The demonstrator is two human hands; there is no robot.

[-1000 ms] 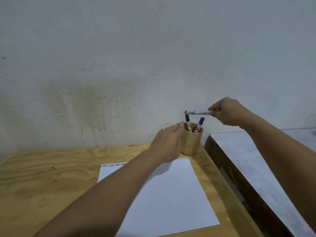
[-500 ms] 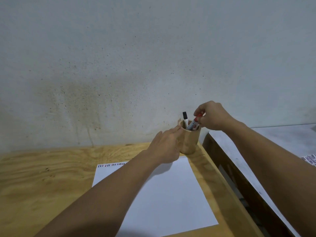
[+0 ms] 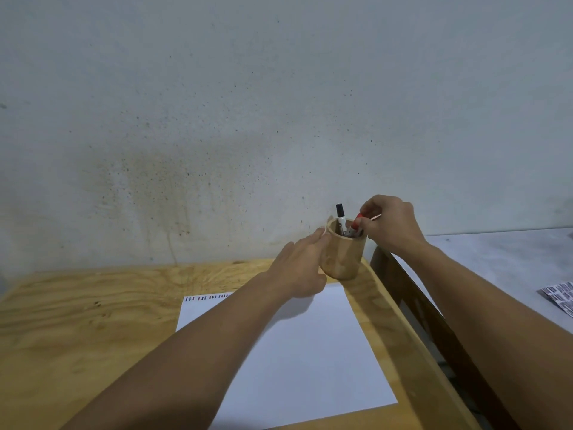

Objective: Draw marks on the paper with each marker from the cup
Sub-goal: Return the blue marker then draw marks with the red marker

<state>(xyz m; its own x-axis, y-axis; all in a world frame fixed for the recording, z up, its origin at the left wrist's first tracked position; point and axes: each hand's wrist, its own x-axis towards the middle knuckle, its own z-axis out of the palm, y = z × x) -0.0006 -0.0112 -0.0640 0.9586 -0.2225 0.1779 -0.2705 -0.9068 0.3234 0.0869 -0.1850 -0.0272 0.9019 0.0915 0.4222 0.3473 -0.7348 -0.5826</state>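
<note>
Wooden cup (image 3: 341, 256) stands at far right corner of desk (image 3: 77, 321), just beyond paper (image 3: 304, 352). Left hand (image 3: 302, 268) rests against cup's side, fingers extended, loosely together. Right hand (image 3: 390, 225) over cup rim, fingers pinching red-capped marker (image 3: 356, 224) angled inside cup. Black-capped marker (image 3: 340, 214) upright in cup. Row of short coloured marks (image 3: 207, 297) along paper's far edge.
</note>
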